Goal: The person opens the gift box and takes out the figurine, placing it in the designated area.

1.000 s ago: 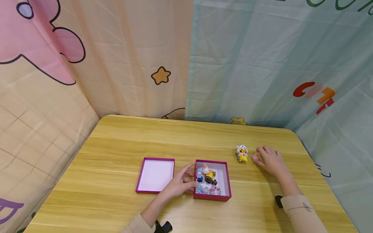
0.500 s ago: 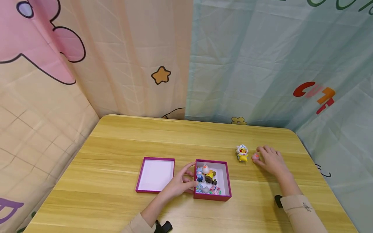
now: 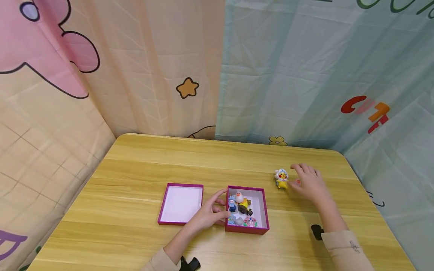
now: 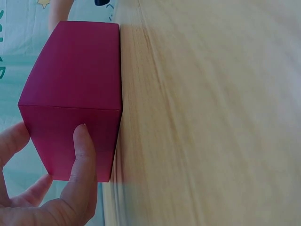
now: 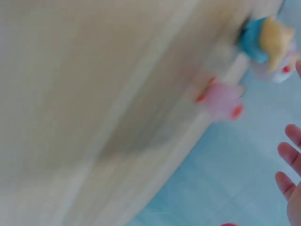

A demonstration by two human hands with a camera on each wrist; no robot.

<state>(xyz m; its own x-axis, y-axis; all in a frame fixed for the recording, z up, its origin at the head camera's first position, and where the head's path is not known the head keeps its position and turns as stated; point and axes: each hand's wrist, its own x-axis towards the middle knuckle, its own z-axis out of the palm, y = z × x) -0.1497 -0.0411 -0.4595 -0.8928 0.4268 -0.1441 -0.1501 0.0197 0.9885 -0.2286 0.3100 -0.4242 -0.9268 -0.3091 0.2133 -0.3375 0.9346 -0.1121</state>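
Box (image 4: 75, 68) touched by left hand (image 3: 205, 215), fingers spread!
Right of the box, right hand (image 3: 311, 187), fingers apart, near pink toy (image 5: 222, 101).

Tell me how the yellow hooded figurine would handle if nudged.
The yellow hooded figurine may tip when pushed, since its big head sits over a narrower body. Its molded-looking shape suggests stiffness. It looks smaller than the right hand, so probably light.
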